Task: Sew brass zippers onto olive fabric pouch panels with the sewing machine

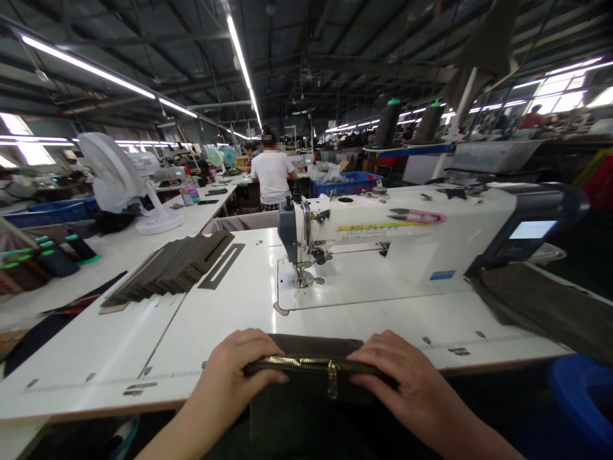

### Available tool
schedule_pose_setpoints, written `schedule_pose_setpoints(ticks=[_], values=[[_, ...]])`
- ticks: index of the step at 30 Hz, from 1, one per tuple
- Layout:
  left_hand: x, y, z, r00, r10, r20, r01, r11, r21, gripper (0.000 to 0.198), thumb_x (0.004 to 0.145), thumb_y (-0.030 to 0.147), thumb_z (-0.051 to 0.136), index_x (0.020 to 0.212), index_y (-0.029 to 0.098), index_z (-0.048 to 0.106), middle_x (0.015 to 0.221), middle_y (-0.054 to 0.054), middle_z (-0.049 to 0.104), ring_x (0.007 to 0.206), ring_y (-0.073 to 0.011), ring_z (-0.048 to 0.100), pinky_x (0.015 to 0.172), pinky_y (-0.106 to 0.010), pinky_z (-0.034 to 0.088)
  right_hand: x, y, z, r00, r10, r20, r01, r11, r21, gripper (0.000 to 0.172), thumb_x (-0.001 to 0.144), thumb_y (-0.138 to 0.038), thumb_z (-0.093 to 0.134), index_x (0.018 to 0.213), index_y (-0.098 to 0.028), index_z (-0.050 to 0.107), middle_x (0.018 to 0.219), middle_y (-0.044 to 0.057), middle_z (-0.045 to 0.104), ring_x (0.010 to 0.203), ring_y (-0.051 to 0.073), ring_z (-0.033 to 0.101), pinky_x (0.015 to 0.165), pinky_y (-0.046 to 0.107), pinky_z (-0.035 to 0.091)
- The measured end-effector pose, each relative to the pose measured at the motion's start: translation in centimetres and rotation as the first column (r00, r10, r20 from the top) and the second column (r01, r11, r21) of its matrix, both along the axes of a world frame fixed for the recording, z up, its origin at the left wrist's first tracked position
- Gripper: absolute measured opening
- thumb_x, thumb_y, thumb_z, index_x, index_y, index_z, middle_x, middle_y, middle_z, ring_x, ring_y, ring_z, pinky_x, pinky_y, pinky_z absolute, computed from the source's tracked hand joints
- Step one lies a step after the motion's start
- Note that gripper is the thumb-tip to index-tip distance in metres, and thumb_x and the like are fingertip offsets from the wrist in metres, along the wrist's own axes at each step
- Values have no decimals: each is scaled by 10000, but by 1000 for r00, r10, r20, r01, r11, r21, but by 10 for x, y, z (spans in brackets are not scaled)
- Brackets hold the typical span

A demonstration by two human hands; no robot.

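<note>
Your grip: left hand (pixel 235 363) and right hand (pixel 402 368) pinch the cloth (pixel 316 346) along the zip (pixel 299 363).
Uneven tension could skew the zip; a slack pinch might drop the cloth.

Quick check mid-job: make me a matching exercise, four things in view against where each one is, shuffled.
1. zippered dark fabric
2. thread snips
3. desk fan
4. slotted flat piece

A. on top of the sewing machine
B. right of the stack of dark pieces
C. between the left hand and right hand, in their grip
D. standing behind that stack

Pairs: 1-C, 2-A, 3-D, 4-B
</note>
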State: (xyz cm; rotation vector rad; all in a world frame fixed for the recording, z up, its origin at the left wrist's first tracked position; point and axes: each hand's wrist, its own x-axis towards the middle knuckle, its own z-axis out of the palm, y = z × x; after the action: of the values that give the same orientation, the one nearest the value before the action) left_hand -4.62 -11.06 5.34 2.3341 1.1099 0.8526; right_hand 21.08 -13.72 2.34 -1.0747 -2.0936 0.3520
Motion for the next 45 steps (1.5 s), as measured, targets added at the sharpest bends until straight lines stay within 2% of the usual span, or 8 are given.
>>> schedule_pose_setpoints(ticks=[4,9,12,15,21,31,36,45], values=[[-9,-2,9,988,103,113,-47,906,-421,68,694,242,676,725,185,655,676,18,635,626,-132,572,565,-198,435,1,0,6,997,-58,-44,36,916,-401,189,798,-385,568,737,-225,648,685,-16,639,674,161,587,615,246,440],[-14,-2,6,959,230,163,-90,798,-596,170,623,298,717,683,151,654,565,28,595,526,-118,525,486,-190,405,-2,5,9,998,-3,-60,-27,867,-498,234,801,-399,553,719,-208,658,656,-22,647,652,154,598,587,220,434],[-16,0,1,957,239,168,-126,857,-500,122,619,248,720,682,157,668,615,6,629,596,-145,569,557,-217,444,-4,3,5,999,20,-26,-28,930,-367,198,823,-379,549,774,-230,668,701,-32,675,656,139,623,604,203,452],[-20,0,-5,965,171,201,-104,946,-307,70,658,206,705,718,179,682,694,-17,656,686,-169,602,637,-246,467,-7,-3,0,1000,-6,28,5,1000,16,203,869,-372,493,875,-247,653,772,-22,693,677,135,640,624,214,469],[-26,-4,-14,975,35,221,-49,997,59,64,732,215,682,795,216,669,773,-28,659,757,-178,608,706,-293,486,-13,-9,-6,995,-46,85,13,935,353,205,918,-281,419,953,-212,609,765,-12,691,641,102,637,687,229,474],[-31,-2,-17,999,12,44,-28,922,385,32,808,212,604,833,227,616,853,-23,645,887,-197,577,849,-377,441,-21,-10,-6,998,-34,53,11,921,389,201,918,-255,421,922,-186,609,707,-19,674,603,90,622,651,226,476],[-20,-25,-20,937,329,120,-331,719,611,205,767,200,647,966,199,602,1128,-105,524,1046,-257,502,878,-414,411,-28,-13,-9,995,-88,52,53,878,476,185,904,-185,428,914,-142,608,660,0,659,559,93,605,586,236,467],[30,-56,-51,918,362,160,-386,908,161,175,783,293,626,887,205,517,666,21,594,588,-134,584,530,-220,497,-53,-16,-13,980,-159,119,54,789,612,221,889,-124,402,888,-78,618,567,20,621,496,102,586,522,253,447]])
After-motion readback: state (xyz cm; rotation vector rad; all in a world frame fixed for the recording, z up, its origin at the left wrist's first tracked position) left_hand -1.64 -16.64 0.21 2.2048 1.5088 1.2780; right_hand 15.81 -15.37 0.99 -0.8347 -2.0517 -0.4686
